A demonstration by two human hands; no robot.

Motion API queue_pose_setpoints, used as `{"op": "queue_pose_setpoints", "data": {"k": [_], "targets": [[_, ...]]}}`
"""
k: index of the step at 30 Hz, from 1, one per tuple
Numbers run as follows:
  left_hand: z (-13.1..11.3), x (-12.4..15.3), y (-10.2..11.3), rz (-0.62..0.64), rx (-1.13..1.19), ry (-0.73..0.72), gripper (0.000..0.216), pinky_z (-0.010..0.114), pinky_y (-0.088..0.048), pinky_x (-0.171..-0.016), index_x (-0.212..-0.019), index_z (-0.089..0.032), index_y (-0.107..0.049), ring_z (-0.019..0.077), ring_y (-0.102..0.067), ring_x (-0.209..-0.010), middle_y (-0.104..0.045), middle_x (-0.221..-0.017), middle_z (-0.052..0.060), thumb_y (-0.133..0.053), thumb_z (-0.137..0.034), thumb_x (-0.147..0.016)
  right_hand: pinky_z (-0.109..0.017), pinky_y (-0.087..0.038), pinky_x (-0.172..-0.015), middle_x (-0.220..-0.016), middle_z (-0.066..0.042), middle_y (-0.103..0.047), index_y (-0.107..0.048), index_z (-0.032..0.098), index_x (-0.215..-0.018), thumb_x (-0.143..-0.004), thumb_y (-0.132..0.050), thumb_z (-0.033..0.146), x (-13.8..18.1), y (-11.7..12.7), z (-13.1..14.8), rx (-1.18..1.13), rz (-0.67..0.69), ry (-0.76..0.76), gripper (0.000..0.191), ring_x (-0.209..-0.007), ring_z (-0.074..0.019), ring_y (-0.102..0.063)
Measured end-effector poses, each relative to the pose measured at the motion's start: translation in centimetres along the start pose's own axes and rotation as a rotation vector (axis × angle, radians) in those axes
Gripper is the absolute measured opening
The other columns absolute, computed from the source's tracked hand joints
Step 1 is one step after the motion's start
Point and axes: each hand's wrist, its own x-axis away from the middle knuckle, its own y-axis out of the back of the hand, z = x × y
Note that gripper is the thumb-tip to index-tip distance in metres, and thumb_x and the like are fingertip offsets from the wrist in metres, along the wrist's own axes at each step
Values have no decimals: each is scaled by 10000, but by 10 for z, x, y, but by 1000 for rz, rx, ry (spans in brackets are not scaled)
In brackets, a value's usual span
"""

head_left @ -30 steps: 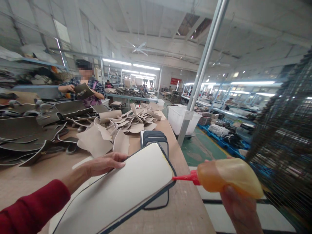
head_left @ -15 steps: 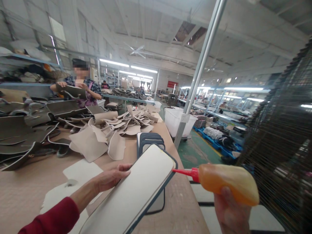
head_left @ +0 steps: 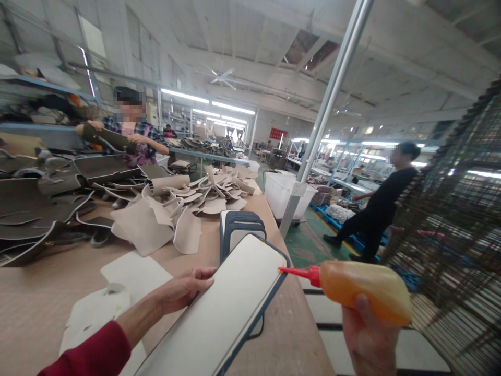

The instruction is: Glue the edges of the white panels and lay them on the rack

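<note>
The right hand (head_left: pixel 370 342) grips an orange squeeze bottle (head_left: pixel 364 290) of amber liquid, its red nozzle (head_left: pixel 299 272) touching the far edge of a white panel (head_left: pixel 230 308). The left hand (head_left: pixel 183 290) holds that panel's near-left edge, tilted off the table (head_left: pixel 301 344). Beyond the left hand sit stacked panels (head_left: pixel 240 224), largely hidden. The right hand's lower half is cut off by the frame.

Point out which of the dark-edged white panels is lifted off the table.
The panel in the left hand, tilted up, its edge at the glue bottle nozzle. The other panels lie stacked flat behind it.
</note>
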Motion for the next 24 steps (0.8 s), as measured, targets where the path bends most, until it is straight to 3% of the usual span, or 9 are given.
{"op": "queue_pose_setpoints", "data": {"k": [4, 9, 15, 20, 24], "targets": [[2, 0, 0, -28, 29, 7, 433, 252, -520, -762, -1143, -157, -664, 204, -690, -869, -721, -1032, 110, -735, -298, -739, -248, -545, -797, -966, 40, -668, -638, 257, -1029, -653, -799, 188, 2, 1, 1, 34, 33, 35, 415, -915, -155, -625], [2, 2, -3, -52, 41, 2, 428, 238, -521, -754, -1130, -157, -668, 191, -693, -842, -729, -1000, 100, -744, -293, -731, -384, -530, -875, -1072, -11, -644, -610, 254, -1082, -663, -793, 223, 3, 6, -2, 100, 59, 9, 458, -1000, -230, -606], [5, 2, 1, -47, 59, -20, 445, 237, -524, -749, -1148, -156, -658, 197, -696, -850, -727, -1009, 108, -744, -295, -734, -290, -535, -852, -1088, 29, -642, -618, 276, -1111, -645, -810, 207, 9, 8, -7, 77, 37, -29, 508, -1009, -186, -596], [6, 1, 5, -50, 65, -24, 415, 232, -523, -749, -1144, -159, -660, 193, -692, -879, -715, -1060, 115, -728, -280, -752, -231, -551, -699, -998, 7, -670, -638, 247, -1045, -653, -813, 214, 12, 10, -12, 89, 113, -21, 431, -899, -180, -624], [4, 1, 6, -59, 61, -27, 432, 245, -526, -753, -1174, -149, -637, 203, -689, -900, -702, -1092, 128, -712, -280, -770, -208, -539, -752, -954, 9, -675, -646, 229, -999, -637, -831, 227, 17, 5, -9, 70, 89, -51, 406, -853, -153, -629]]}}
